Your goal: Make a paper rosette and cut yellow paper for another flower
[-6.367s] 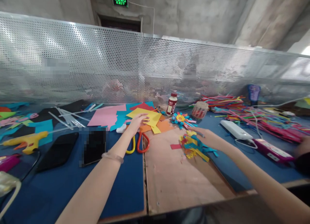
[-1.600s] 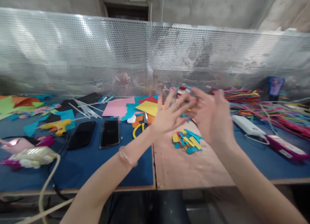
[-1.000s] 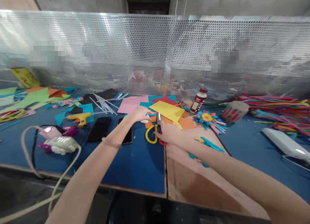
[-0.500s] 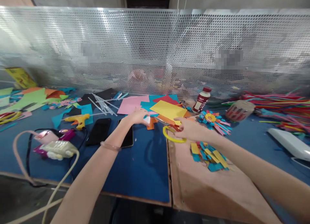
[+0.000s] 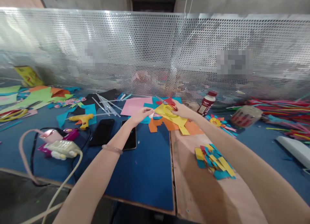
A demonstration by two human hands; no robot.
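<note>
Both arms stretched forward over the blue table, meeting at the pile of coloured paper near the far side. Right hand closed around yellow-and-red scissors, fingers through the handles, blades pointing left and away over the yellow sheet; how far apart the blades stand, too blurred to tell. Left hand pinched shut on a small white piece at the yellow sheet's left edge, thumb and fingertips together, a clear bracelet on that wrist. Under and around the yellow sheet: orange paper, a pink sheet to the left, teal and red sheets behind. Nearer on the bare wooden board, well apart from both hands, a heap of cut paper bits in yellow, teal and red. Left of the left forearm, two dark phones lying flat side by side, a yellow glue gun just beyond, clear glue sticks farther back. Right of the scissors, a white bottle with a red cap upright, a paper flower beside it, a clear round tub farther right. Behind everything, a perforated metal screen across the whole width.
</note>
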